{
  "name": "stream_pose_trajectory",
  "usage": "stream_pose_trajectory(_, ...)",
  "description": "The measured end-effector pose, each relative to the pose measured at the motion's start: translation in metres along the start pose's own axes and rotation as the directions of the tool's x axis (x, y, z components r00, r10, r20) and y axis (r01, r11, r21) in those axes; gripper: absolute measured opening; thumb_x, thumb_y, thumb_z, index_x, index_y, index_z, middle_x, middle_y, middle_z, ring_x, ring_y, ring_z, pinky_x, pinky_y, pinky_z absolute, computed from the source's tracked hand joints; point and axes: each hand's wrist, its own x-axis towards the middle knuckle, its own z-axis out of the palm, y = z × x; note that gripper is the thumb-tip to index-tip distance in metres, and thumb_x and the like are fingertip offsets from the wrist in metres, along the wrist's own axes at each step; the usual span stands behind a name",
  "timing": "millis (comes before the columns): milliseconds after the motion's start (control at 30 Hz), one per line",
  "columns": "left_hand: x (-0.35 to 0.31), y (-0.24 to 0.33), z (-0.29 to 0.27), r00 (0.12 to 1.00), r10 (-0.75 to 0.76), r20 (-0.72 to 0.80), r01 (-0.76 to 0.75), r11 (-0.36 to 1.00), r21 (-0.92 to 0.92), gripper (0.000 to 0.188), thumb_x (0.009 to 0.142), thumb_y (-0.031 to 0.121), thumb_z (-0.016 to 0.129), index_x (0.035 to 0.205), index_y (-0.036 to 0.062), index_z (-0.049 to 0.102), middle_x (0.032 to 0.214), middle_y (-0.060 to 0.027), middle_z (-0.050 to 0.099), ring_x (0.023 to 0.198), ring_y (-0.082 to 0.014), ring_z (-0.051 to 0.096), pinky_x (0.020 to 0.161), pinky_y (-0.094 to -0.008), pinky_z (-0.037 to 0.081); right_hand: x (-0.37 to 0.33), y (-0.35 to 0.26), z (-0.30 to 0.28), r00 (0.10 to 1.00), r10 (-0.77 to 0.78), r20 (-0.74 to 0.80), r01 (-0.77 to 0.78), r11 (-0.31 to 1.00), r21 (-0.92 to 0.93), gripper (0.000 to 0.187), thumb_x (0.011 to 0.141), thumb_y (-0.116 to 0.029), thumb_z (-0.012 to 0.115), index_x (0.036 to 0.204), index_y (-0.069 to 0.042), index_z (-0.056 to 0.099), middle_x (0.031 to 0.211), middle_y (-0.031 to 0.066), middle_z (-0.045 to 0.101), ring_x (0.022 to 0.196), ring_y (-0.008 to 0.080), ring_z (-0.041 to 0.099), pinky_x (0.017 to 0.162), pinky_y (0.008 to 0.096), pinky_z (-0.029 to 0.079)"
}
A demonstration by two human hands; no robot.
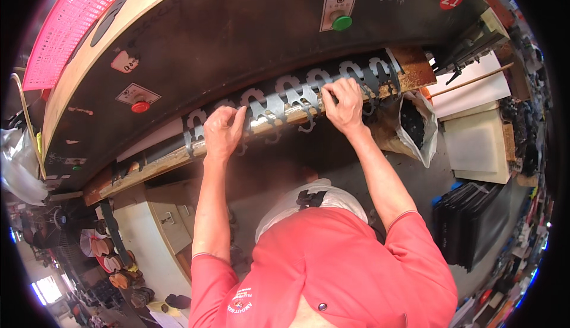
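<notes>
A long row of grey hook-shaped strap pieces (297,93) lies along the dark bed of a large press machine (237,25), on a worn wooden strip (409,67). My left hand (224,129) is closed with its fingertips pinching one of the grey pieces near the left part of the row. Further right, my right hand (343,105) presses down on the row, its fingers gripping pieces there. Both forearms reach up from my red shirt (332,268).
A green button (341,23) and a red button (140,106) sit on the machine face. An open plastic bag of dark pieces (415,126) stands at the right, beside white blocks (475,144) and stacked black sheets (469,221). A white bag (314,200) is below my hands.
</notes>
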Motion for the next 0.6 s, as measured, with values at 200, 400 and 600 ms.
stream_pose_trajectory(200,-0.007,0.002,-0.002,0.998,0.054,-0.019,-0.054,0.998,0.021,0.024,0.092,0.017,0.081,0.078,0.004,0.067,0.077,-0.0119,0.067,0.076,-0.0338,0.067,0.073,-0.0437,0.053,-0.002,-0.006,-0.003,0.995,-0.057,0.086,0.054,0.998,0.039,0.008,0.086,-0.013,0.08,0.094,-0.012,0.079,0.09,0.0009,0.068,0.088,0.0247,0.062,0.079,0.0399,0.046)
stream_pose_trajectory(400,-0.01,0.006,0.003,1.0,-0.017,0.001,0.017,0.999,0.052,0.022,0.093,0.017,0.08,0.08,0.004,0.067,0.08,-0.0123,0.067,0.08,-0.0348,0.067,0.076,-0.0447,0.053,-0.004,-0.004,-0.008,0.992,0.052,0.118,-0.059,0.996,0.063,0.01,0.087,-0.011,0.081,0.097,-0.011,0.081,0.091,0.0017,0.069,0.089,0.0244,0.062,0.08,0.0386,0.045)
stream_pose_trajectory(600,-0.019,-0.001,0.001,0.997,-0.072,0.01,0.072,0.997,0.01,0.021,0.093,0.018,0.079,0.083,0.004,0.067,0.082,-0.0133,0.068,0.08,-0.0366,0.067,0.076,-0.0458,0.052,-0.008,-0.01,-0.007,0.99,0.044,0.137,-0.061,0.99,0.126,0.01,0.089,-0.006,0.079,0.099,-0.006,0.08,0.088,0.0061,0.069,0.084,0.026,0.063,0.079,0.0379,0.047)
